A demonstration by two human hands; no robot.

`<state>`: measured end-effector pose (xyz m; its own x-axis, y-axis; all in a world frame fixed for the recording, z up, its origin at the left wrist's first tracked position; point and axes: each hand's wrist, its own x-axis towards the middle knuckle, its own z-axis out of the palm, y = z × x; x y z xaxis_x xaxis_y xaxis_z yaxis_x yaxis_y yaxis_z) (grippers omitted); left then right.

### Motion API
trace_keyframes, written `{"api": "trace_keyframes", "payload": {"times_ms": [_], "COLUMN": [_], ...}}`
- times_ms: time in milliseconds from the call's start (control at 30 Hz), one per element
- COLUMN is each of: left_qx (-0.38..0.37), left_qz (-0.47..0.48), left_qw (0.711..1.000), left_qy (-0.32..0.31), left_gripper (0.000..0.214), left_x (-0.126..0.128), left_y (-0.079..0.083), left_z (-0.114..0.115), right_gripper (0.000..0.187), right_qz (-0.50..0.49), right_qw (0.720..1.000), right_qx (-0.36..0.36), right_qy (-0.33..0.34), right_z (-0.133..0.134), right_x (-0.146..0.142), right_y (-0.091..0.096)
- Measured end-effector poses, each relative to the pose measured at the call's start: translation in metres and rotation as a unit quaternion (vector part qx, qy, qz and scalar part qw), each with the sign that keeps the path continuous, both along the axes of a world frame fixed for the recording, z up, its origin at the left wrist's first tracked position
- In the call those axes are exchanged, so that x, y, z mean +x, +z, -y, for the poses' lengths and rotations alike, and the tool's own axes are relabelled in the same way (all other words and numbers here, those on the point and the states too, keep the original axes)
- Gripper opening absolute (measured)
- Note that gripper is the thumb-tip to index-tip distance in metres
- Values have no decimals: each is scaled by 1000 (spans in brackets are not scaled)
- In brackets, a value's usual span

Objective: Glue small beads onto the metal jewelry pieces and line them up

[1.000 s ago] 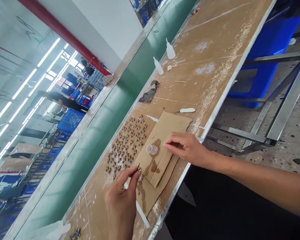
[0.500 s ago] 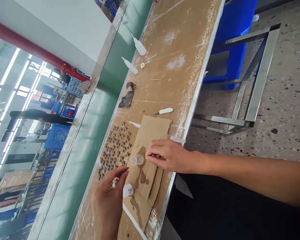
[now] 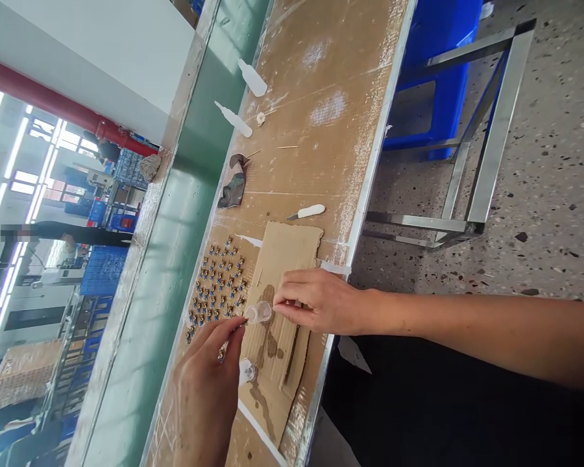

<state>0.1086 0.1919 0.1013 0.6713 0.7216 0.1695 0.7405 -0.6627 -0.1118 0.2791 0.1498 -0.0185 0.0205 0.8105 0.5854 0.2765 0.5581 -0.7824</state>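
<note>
My left hand [image 3: 211,376] is closed, thumb and forefinger pinching a tiny piece [image 3: 244,320] that looks dark and gold; its kind is too small to tell. The fingertips are close to the rim of a small clear plastic cup [image 3: 260,312], lying on a stained cardboard sheet [image 3: 292,250]. On the cup's other side, my right hand [image 3: 316,301] has its thumb and fingers pinched together; whatever they hold is hidden. Several small blue and gold pieces [image 3: 219,282] stand in rows beside the cardboard. A second clear container [image 3: 246,371] is partly behind my left hand.
Farther along the table are a white-handled knife [image 3: 311,211], a camouflage cloth [image 3: 233,181], toothpicks [image 3: 287,147] and two white squeeze bottles [image 3: 253,79]. A blue plastic stool [image 3: 431,130] and metal frame [image 3: 499,130] stand beside the table edge. Someone stands in the background.
My left hand has brought its pinched piece closer to the clear cup. My right hand stays pinched beside the cup. The whole view has shifted slightly, so things appear farther left.
</note>
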Motion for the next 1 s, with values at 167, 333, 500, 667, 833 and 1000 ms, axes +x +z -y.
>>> {"api": "trace_keyframes", "payload": {"times_ms": [167,333,500,667,833,1000], "left_qx": [10,-1,-14,-9,-6,8], "left_qz": [-4,-18,-31,-36,-35,-26], "left_qw": [1000,999,999,999,998,999], "left_qy": [-28,-34,-21,-37,-44,26], "left_gripper": [25,25,23,23,24,22], "left_x": [8,11,10,11,12,-3], "left_y": [0,0,-1,-3,-2,17], "left_z": [-1,-3,-4,-5,-5,15], "right_gripper": [24,23,22,23,23,21], "right_qz": [-2,-6,-10,-15,-20,-33], "right_qw": [1000,1000,1000,1000,1000,999], "right_qx": [-2,-3,-6,-6,3,11], "right_qy": [3,4,3,1,-6,-6], "right_z": [0,0,1,2,1,1], "right_x": [1,2,3,2,2,3], "right_y": [0,2,3,3,2,2]}}
